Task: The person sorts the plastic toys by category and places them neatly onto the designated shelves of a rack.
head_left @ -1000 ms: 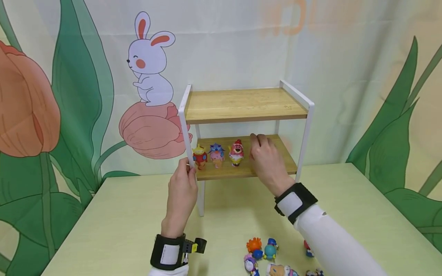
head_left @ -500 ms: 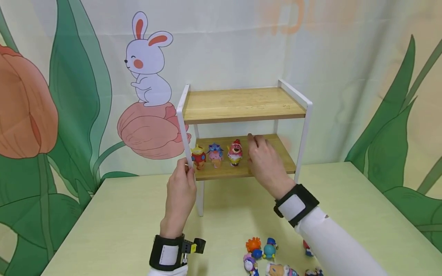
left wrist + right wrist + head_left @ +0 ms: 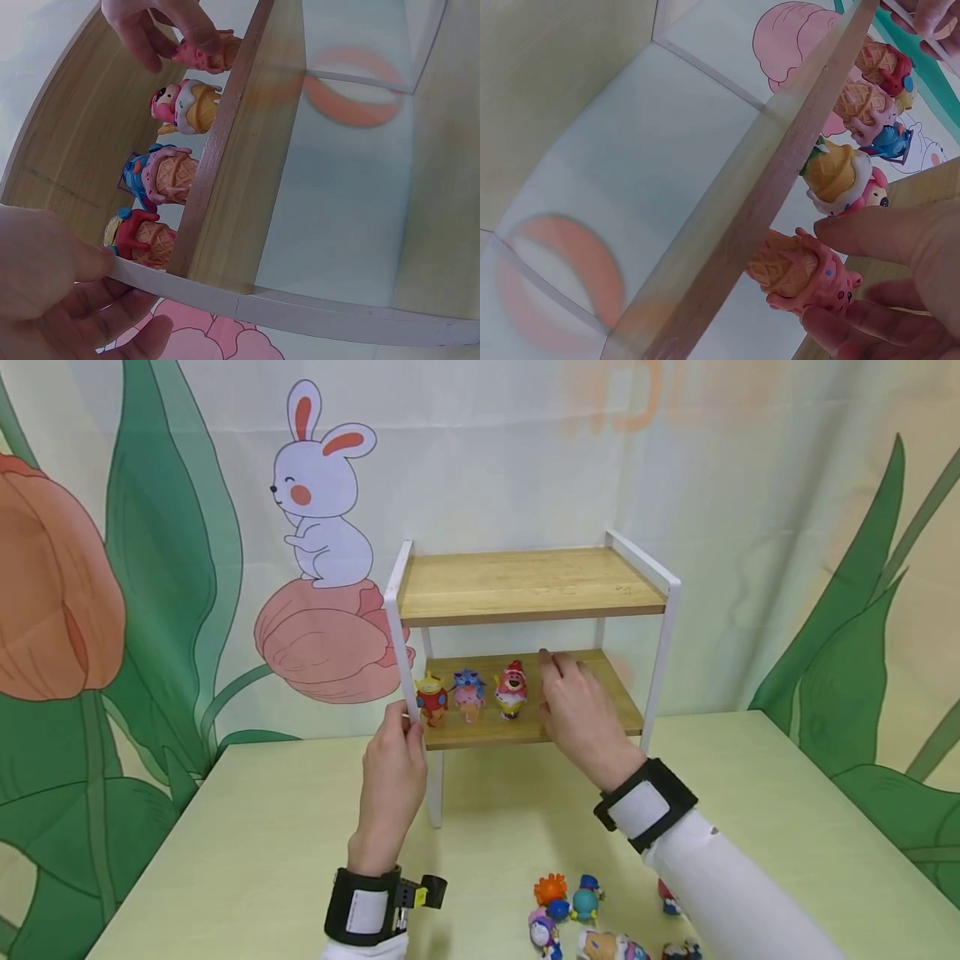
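Note:
My right hand (image 3: 583, 714) is over the lower shelf board. In the right wrist view its thumb and fingers pinch a pink figurine with a waffle-cone base (image 3: 799, 274), which my hand hides in the head view. Left of it stand three more cone figurines in a row: a pink one with a red hat (image 3: 512, 692), a blue-topped one (image 3: 469, 693) and a red one with a yellow head (image 3: 432, 697). My left hand (image 3: 392, 777) grips the front left white post (image 3: 187, 289) of the two-tier shelf, thumb on one side and fingers on the other.
The shelf's wooden top board (image 3: 532, 583) sits above the figurines. Several loose toys lie on the table's near side, among them an orange spiky one (image 3: 551, 890), a teal one (image 3: 586, 903) and a purple one (image 3: 542, 933). A printed curtain (image 3: 495, 460) hangs behind.

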{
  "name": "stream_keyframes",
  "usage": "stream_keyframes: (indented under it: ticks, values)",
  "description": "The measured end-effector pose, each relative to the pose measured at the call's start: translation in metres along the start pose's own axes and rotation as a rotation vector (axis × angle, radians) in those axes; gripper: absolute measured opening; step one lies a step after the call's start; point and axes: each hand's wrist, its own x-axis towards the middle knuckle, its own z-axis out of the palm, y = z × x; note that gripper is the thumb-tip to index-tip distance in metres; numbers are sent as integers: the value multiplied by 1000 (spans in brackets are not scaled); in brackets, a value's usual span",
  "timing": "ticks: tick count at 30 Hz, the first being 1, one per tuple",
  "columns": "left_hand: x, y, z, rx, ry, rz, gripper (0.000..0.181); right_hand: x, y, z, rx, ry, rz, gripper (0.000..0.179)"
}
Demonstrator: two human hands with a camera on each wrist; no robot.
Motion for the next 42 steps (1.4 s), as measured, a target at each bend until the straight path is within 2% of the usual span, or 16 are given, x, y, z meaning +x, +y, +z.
stream_keyframes:
  ticks: [3, 6, 11, 16, 22, 28, 35, 42]
  values:
    - [1, 2, 0, 0, -5, -1, 26, -1, 1, -2, -1, 4, 3, 54]
    - [1, 3, 1, 2, -11, 0, 26, -3, 3, -5, -25, -1, 41, 59]
    - [2, 4, 3, 2, -15, 2, 27, -9, 6, -23, -39, -104, 185, 78]
    - [3, 5, 4, 2, -17, 4, 26, -18, 11, -46, 65, -178, 268, 82]
    - [1, 2, 3, 3, -15, -16, 25, -38, 17, -65, 204, -202, 275, 82]
    - [0, 0, 1, 10, -5, -6, 25, -62, 24, -81, 338, -288, 318, 75]
    - [-1, -2, 0, 9, 3, 9, 24, -89, 32, -89, 362, -308, 291, 68]
    - [1, -1, 4, 0, 16, 28, 23, -106, 36, -91, 352, -380, 254, 63]
